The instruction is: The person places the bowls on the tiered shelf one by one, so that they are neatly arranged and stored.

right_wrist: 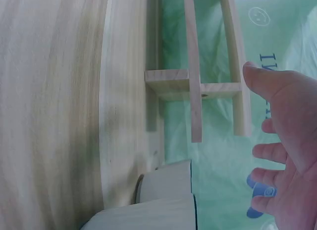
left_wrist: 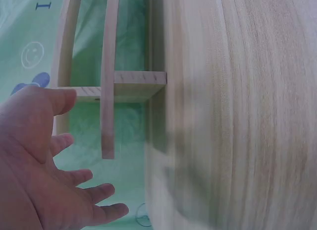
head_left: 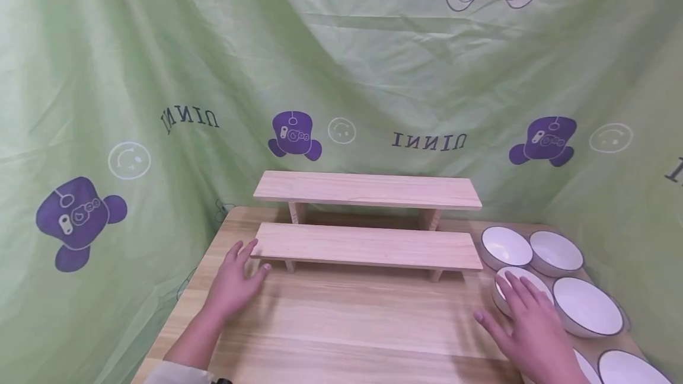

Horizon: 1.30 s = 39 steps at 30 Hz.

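A two-tier wooden shelf stands at the back of the table, its lower board in front of the raised upper board. My left hand hovers by the left end of the lower board, fingers spread and holding nothing; the left wrist view shows the same spread fingers beside the shelf's end. On the other side, my right hand hangs with fingers extended over the white bowls, partly covering a dark-rimmed bowl. Nothing is in its grasp. In the right wrist view, two bowls show below the shelf end.
More white bowls line the table's right edge, among them a back bowl, a corner bowl and a side bowl. The wooden table reaches back to a green printed curtain that hangs behind and at both sides.
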Motion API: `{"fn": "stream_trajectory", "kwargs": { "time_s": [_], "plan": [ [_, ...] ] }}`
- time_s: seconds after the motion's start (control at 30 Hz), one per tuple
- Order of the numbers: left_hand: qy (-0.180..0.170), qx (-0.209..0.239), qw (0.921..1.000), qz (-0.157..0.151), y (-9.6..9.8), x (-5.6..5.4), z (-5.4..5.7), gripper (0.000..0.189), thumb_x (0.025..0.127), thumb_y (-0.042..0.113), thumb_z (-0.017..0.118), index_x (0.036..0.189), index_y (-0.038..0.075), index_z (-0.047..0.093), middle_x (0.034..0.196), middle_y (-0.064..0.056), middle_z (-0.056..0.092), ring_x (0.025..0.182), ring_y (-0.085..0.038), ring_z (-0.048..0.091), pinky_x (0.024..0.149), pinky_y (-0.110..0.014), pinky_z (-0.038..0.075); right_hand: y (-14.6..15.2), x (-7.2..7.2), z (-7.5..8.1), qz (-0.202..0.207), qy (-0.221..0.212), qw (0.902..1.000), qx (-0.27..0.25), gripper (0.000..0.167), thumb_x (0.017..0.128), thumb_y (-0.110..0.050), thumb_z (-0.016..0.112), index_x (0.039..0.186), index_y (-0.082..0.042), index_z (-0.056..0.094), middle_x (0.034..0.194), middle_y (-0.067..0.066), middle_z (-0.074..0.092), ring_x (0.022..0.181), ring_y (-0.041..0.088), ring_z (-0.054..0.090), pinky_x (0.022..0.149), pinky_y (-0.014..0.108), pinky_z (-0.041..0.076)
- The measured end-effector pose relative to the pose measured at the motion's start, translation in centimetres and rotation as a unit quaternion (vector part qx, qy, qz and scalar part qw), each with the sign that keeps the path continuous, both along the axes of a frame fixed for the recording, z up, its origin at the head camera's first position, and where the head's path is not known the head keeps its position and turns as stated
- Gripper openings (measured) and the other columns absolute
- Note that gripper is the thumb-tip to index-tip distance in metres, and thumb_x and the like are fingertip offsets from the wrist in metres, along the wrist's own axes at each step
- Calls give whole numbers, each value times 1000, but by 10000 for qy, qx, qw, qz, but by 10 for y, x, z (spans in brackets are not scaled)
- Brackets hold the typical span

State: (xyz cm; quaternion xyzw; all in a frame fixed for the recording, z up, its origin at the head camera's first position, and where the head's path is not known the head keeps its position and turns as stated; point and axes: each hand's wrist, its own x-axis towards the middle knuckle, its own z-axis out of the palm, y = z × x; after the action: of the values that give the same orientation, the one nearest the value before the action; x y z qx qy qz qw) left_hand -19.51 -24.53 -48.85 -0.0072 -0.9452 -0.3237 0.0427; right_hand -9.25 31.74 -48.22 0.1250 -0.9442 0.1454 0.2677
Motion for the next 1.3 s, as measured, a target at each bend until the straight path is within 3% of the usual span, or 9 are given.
{"fn": "stream_trajectory", "kwargs": {
  "time_s": [0.1, 0.23, 0.43, 0.67, 0.8, 0.93, 1.03, 1.17, 1.3],
  "plan": [
    [-152, 201, 9996, 121, -3, -2, -3, 79, 103, 56, 56, 165, 15, 28, 167, -30, 17, 144, -60, 28, 111, -78, 29, 0, 6, -1, -42, -11, 9996, -279, 84, 81, -43, 87, 142, 6, 55, 142, 32, 54, 130, 55, 44, 129, 47, 13],
    [-339, 576, 9972, 335, -6, -6, -8, 82, 102, 64, 50, 167, 20, 24, 166, -27, 23, 144, -56, 33, 113, -75, 31, 2, 14, -4, -244, -163, 9977, -614, 89, 82, -40, 87, 148, 5, 48, 146, 33, 49, 134, 54, 40, 130, 45, 9],
    [-569, 1311, 9876, 644, -5, -12, -12, 81, 100, 68, 51, 166, 26, 27, 161, -25, 36, 136, -46, 51, 110, -65, 44, 8, 25, -10, -484, -5, 9930, -1080, 96, 78, -32, 90, 153, 4, 43, 146, 36, 48, 134, 59, 40, 130, 48, 13],
    [-521, 1755, 9794, 847, -7, -16, -19, 75, 103, 63, 51, 163, 20, 35, 152, -30, 48, 135, -48, 51, 112, -65, 41, 9, 34, -23, -747, 304, 9833, -1629, 92, 72, -27, 92, 146, 8, 49, 142, 39, 50, 131, 62, 42, 127, 53, 20],
    [-552, 2036, 9723, 1004, -7, -20, -21, 69, 104, 58, 54, 160, 21, 41, 146, -27, 54, 122, -39, 64, 101, -56, 51, 10, 37, -29, -836, 546, 9760, -1936, 92, 67, -25, 94, 142, 9, 54, 139, 40, 53, 129, 62, 45, 128, 42, 24],
    [-616, 2541, 9588, 1107, -6, -25, -26, 62, 104, 51, 59, 157, 22, 47, 145, -22, 57, 108, -31, 72, 88, -41, 59, 11, 43, -32, -1018, 705, 9700, -2092, 91, 64, -24, 95, 142, 6, 56, 138, 36, 55, 133, 55, 48, 122, 20, 22],
    [-594, 2862, 9492, 1164, -6, -27, -30, 58, 104, 46, 61, 155, 21, 50, 144, -22, 58, 106, -30, 72, 85, -36, 61, 6, 49, -33, -1376, 733, 9618, -2249, 90, 64, -23, 95, 143, 1, 58, 140, 34, 56, 133, 52, 50, 116, 16, 21],
    [-518, 3154, 9380, 1338, -7, -26, -34, 54, 104, 42, 63, 153, 21, 53, 138, -21, 60, 104, -29, 72, 86, -33, 62, -4, 62, -38, -2073, 587, 9426, -2552, 92, 65, -24, 95, 148, -9, 57, 147, 28, 54, 137, 50, 47, 117, 20, 21],
    [-495, 3389, 9283, 1446, -10, -25, -34, 53, 103, 41, 66, 151, 21, 56, 134, -18, 61, 102, -27, 72, 84, -31, 62, -8, 70, -44, -2472, 558, 9276, -2745, 91, 66, -25, 95, 147, -9, 57, 150, 23, 53, 142, 43, 44, 117, 17, 18]
  ]
}}
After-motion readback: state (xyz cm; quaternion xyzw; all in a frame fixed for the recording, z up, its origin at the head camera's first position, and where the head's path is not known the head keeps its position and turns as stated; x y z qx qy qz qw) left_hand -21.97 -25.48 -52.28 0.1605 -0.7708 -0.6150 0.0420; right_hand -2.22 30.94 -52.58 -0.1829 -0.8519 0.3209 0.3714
